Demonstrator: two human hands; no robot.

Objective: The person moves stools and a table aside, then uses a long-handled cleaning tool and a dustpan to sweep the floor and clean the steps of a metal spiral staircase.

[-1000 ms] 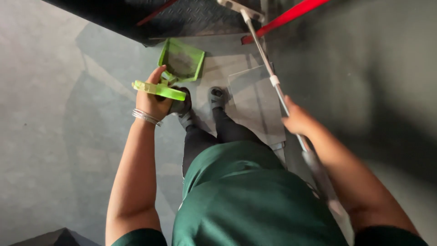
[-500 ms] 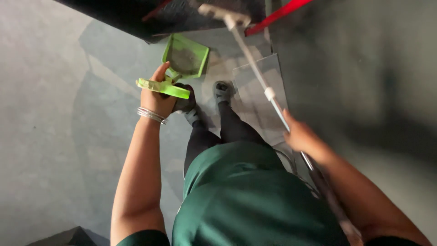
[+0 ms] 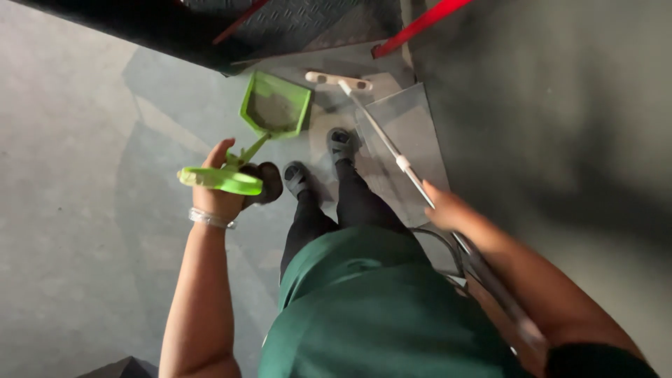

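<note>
The left hand (image 3: 222, 192) is clamped around the looped grip of a bright green plastic long-handled dustpan (image 3: 274, 106), whose open tray hangs low over the grey concrete floor (image 3: 77, 175), just short of the dark checker-plate step (image 3: 280, 24) at the top of the view. The right hand (image 3: 448, 210) is wrapped around the silvery metal pole of a flat-headed sweeper (image 3: 381, 143); its pale head (image 3: 338, 81) lies on the floor right beside the tray, at the step's edge. 2 grey shoes (image 3: 318, 161) stand between the 2 tools.

To collect dirt cleanly, the judgement is that the tray's front lip should sit flat on the concrete with no gap, mouth facing the head, while the pole draws short, light strokes toward it so nothing scatters under the step.

The right hand's fingers are blurred, so how tightly they close cannot be told exactly. The pole's lower end is hidden behind the green garment (image 3: 371, 315), the red bar (image 3: 420, 24) is cut off at the top edge, and what lies inside the tray is hard to make out.
</note>
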